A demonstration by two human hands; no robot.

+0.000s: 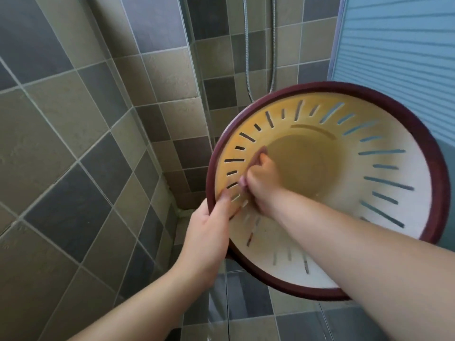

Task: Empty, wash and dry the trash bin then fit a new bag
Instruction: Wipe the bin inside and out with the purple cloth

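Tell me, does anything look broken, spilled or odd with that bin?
Nothing looks damaged. The bin is held tilted in the air, its opening facing the camera; the left hand grips its dark red rim while the right hand holds a cloth against the inside wall. The slits look like its design, not cracks.

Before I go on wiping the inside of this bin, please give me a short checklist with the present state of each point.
1. Bin held firm: ok. The left hand grips its dark red rim, thumb inside.
2. Cloth in hand: ok. The right hand is closed on a small reddish cloth, pressed near the bottom.
3. Bin emptied: ok. No trash shows inside.
4. Opening turned toward you: ok. The whole inside is visible.
5. Inside dry: cannot tell. The picture is blurred, and water seems to fall below the bin.
6. New bag ready: cannot tell. No bag is in view.
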